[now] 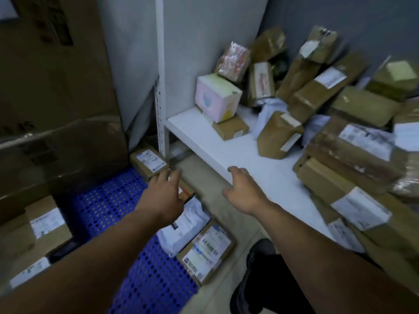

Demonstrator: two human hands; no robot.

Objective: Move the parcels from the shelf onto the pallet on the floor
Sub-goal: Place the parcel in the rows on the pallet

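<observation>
Parcels [353,137] piled high on the white shelf [226,143], up and off to the right of the right hand [243,191], brown cartons leaning on one another against the back wall as if tipped in rather than stacked, with a pink and white box [216,96] perched on a flat carton further ahead of that hand. The right hand hovers just over the shelf's front edge, fingers spread and holding nothing, and my read is it's going in for the next carton. Down to the left, the left hand [165,193] is also open and empty, fingers loose above a small brown parcel [184,191] on the blue pallet [113,200] (whether it touches the parcel, I can't tell). Just below that hand lie a white mailer [188,223] and a labelled carton [206,250], flat and side by side along the pallet's near edge, a sensible low base for more. Another labelled box [149,162] sits ahead of the left hand by the shelf post [160,75]. Every parcel carries a white shipping label, but the print is too blurred to read; same goes for the dark lettering on the big cartons [56,98] far left.
</observation>
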